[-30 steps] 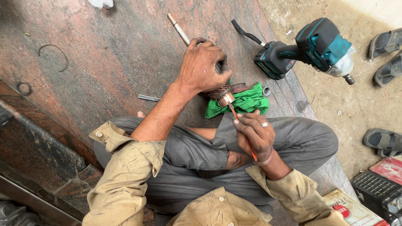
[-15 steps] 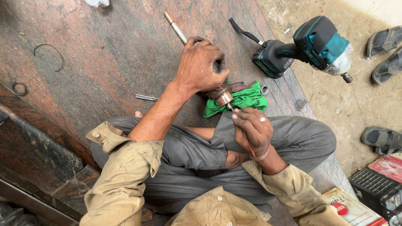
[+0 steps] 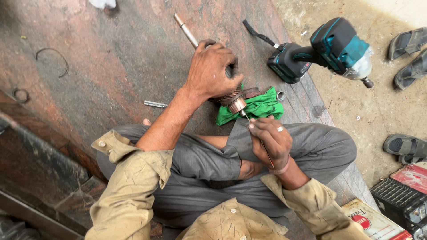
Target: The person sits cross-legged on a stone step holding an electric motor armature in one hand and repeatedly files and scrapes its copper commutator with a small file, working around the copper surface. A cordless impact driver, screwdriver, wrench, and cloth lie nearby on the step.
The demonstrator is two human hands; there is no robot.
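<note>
**Thin tool meets the copper end of a motor armature, both hands closed**

Nearest the camera, at the lower right corner of the view, a flat carton point(image 3: 371, 220) with a cream face and a red round mark lies beside a black ribbed case point(image 3: 398, 202) and a red-topped box point(image 3: 413, 175); I leave their printing unread.

Just beyond the folded grey-trousered knees, the right hand point(image 3: 269, 140) is closed in a pinch around a thin metal tool point(image 3: 245, 115), its fingertips gathered at the shaft. The tool's tip points up and to the left, away from the body, and touches or nearly touches the copper-coloured end of the armature point(image 3: 235, 103); which of the two I cannot tell.

The armature lies on a crumpled green cloth point(image 3: 258, 106) on the dark reddish work surface point(image 3: 111, 58). Its long axis runs diagonally, from the copper end near the right hand out to a slim steel shaft point(image 3: 186, 30) pointing toward the far edge. The left hand point(image 3: 212, 69) is wrapped shut over the armature's body, pressing it down, so it sits farther out than the right, which is the nearer hand to the copper end.

Farther still, at the surface's right edge, a teal and black cordless driver point(image 3: 324, 51) lies on its side. A small steel pin point(image 3: 155, 104) rests to the left of the left forearm.
</note>
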